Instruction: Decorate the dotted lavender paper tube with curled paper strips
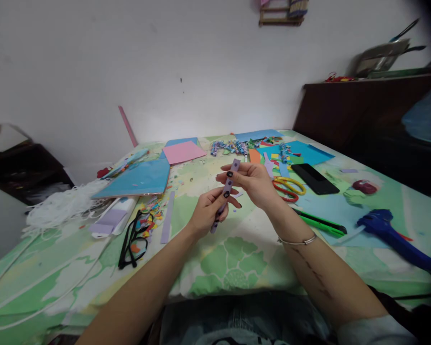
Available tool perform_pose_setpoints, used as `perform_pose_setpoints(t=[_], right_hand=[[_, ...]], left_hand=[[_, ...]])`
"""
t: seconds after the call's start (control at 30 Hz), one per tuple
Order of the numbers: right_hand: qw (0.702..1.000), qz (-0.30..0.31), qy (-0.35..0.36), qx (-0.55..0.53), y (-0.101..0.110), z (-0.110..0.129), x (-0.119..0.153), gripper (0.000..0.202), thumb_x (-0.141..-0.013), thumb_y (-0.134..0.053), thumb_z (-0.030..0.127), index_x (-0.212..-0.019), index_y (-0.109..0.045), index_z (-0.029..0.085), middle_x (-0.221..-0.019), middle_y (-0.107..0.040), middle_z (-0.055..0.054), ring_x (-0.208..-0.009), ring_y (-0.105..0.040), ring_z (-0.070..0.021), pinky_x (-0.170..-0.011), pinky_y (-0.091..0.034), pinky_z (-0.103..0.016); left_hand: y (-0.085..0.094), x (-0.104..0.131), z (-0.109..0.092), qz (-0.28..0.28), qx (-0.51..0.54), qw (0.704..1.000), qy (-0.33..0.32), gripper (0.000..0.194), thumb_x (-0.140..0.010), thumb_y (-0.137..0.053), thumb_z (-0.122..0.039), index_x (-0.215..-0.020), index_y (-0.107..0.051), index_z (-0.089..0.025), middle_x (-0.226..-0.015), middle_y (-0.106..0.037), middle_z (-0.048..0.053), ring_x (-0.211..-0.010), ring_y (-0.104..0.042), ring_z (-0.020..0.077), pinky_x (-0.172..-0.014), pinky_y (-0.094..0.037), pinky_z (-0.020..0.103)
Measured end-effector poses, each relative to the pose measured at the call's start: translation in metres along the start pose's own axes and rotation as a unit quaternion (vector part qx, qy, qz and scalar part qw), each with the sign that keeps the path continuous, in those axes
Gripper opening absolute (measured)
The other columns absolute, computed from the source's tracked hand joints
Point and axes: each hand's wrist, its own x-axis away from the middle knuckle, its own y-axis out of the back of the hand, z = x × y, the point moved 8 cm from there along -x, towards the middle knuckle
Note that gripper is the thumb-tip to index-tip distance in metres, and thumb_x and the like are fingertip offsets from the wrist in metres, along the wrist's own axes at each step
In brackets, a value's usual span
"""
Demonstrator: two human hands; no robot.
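Observation:
Above the middle of the table, a narrow purple strip with dark dots is held slanting, its upper end to the right. My left hand pinches its lower part between thumb and fingers. Nearer the strip's top, my right hand grips it with thumb and fingertips. A plain purple strip lies flat on the table left of my left hand. Scissors with red and yellow handles rest just right of my right hand.
Black glasses, paper scraps and white string lie left on the floral tablecloth. To the right are a black phone, a green cutter and a blue glue gun. Coloured paper lies behind.

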Motion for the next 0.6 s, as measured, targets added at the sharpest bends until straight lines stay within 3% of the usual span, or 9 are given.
perform_pose_setpoints(t=[0.13,0.47,0.53,0.6], right_hand=[[1.000,0.010,-0.006,0.004,0.000,-0.001,0.000,0.033,-0.073,-0.070,0.038,-0.095,-0.067,0.013,-0.085,-0.073,-0.010,-0.078,-0.069,-0.0209,-0.066,-0.055,-0.032],[1.000,-0.027,-0.002,-0.001,0.010,-0.002,-0.003,0.034,-0.071,-0.071,0.043,-0.088,-0.070,0.013,-0.082,-0.073,-0.011,-0.077,-0.069,-0.0214,-0.070,-0.056,-0.034],[1.000,-0.029,-0.003,0.005,0.011,-0.004,-0.004,0.034,-0.070,-0.071,0.043,-0.086,-0.071,0.013,-0.081,-0.073,-0.011,-0.074,-0.069,-0.0210,-0.066,-0.056,-0.032],[0.999,-0.035,-0.006,0.001,0.013,-0.006,-0.005,0.033,-0.070,-0.072,0.042,-0.085,-0.071,0.013,-0.079,-0.073,-0.010,-0.072,-0.069,-0.0209,-0.064,-0.057,-0.032]], left_hand=[[-0.002,0.000,0.002,0.015,0.019,1.000,-0.003,0.030,-0.088,-0.052,-0.037,-0.101,-0.059,-0.011,-0.073,-0.067,0.007,-0.035,-0.032,-0.0002,-0.037,-0.022,0.017],[0.000,-0.002,0.007,0.017,0.025,0.999,0.033,0.031,-0.087,-0.053,-0.036,-0.101,-0.062,-0.010,-0.076,-0.070,0.010,-0.034,-0.035,0.0002,-0.036,-0.023,0.017],[-0.001,-0.001,0.009,0.026,0.038,0.998,0.049,0.032,-0.087,-0.054,-0.035,-0.105,-0.061,-0.010,-0.083,-0.070,0.012,-0.038,-0.045,0.0022,-0.039,-0.030,0.017],[-0.002,-0.001,0.011,0.038,0.057,0.995,0.068,0.035,-0.085,-0.057,-0.036,-0.109,-0.061,-0.011,-0.097,-0.069,0.015,-0.055,-0.061,0.0088,-0.051,-0.043,0.020]])
